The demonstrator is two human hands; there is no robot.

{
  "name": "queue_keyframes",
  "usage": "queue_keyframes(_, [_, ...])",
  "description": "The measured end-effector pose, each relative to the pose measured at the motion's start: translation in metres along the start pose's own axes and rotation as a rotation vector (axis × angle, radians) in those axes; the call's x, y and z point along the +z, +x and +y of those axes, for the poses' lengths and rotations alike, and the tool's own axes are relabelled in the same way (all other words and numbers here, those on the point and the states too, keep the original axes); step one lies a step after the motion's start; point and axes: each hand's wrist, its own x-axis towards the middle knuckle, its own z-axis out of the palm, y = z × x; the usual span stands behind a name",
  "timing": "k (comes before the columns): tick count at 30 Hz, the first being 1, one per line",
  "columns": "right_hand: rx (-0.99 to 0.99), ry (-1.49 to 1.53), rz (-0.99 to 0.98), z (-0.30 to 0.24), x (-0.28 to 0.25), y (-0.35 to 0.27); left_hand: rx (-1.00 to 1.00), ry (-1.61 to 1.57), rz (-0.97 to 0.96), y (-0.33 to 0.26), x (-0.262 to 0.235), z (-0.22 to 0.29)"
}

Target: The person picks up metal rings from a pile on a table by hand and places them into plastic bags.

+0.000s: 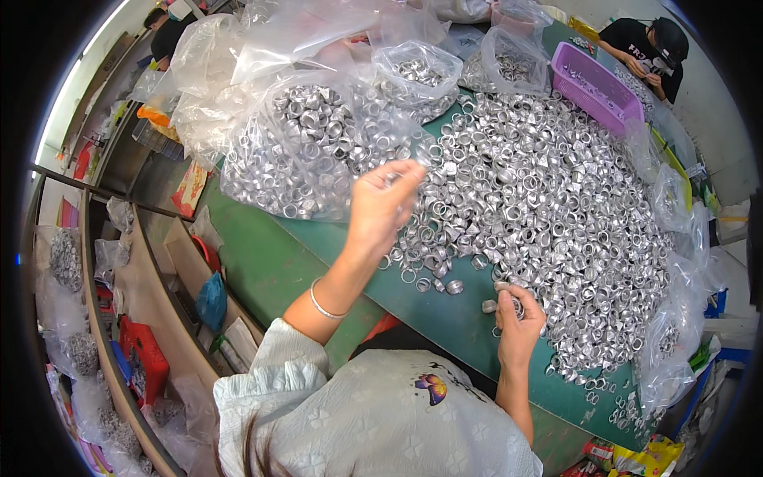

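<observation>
My left hand (380,203) is raised in front of an open clear plastic bag (238,163) full of silvery metal rings. Its thumb and fingers are pinched together, slightly blurred, with what looks like a ring at the fingertips. Low over the near edge of a broad pile of loose metal rings (548,207), my right hand (518,322) is curled, palm up, round a few rings. Its fingertips are at a ring beside the pile. Several single rings (433,285) lie on the green tabletop (445,314) between my hands.
A purple basket (596,91) and smaller bags of rings (417,71) stand behind the pile. Crumpled plastic bags (675,318) line the right edge. Shelves with a red bin (143,358) are at left. One person (648,52) sits at the far right, another (168,36) at the far left.
</observation>
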Motion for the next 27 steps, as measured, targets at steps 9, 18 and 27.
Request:
queue_keyframes(9, [-0.036, -0.057, -0.050, 0.007, 0.000, 0.000, 0.085, -0.070, 0.090, 0.134, 0.025, 0.014])
queue_keyframes(18, [0.080, 0.020, -0.013, 0.003, -0.010, -0.001, -0.169, -0.118, -0.232, 0.062, 0.029, -0.019])
queue_keyframes(27, [0.082, 0.152, 0.057, 0.017, -0.020, 0.011, -0.839, -0.774, -0.013, -0.044, -0.011, -0.059])
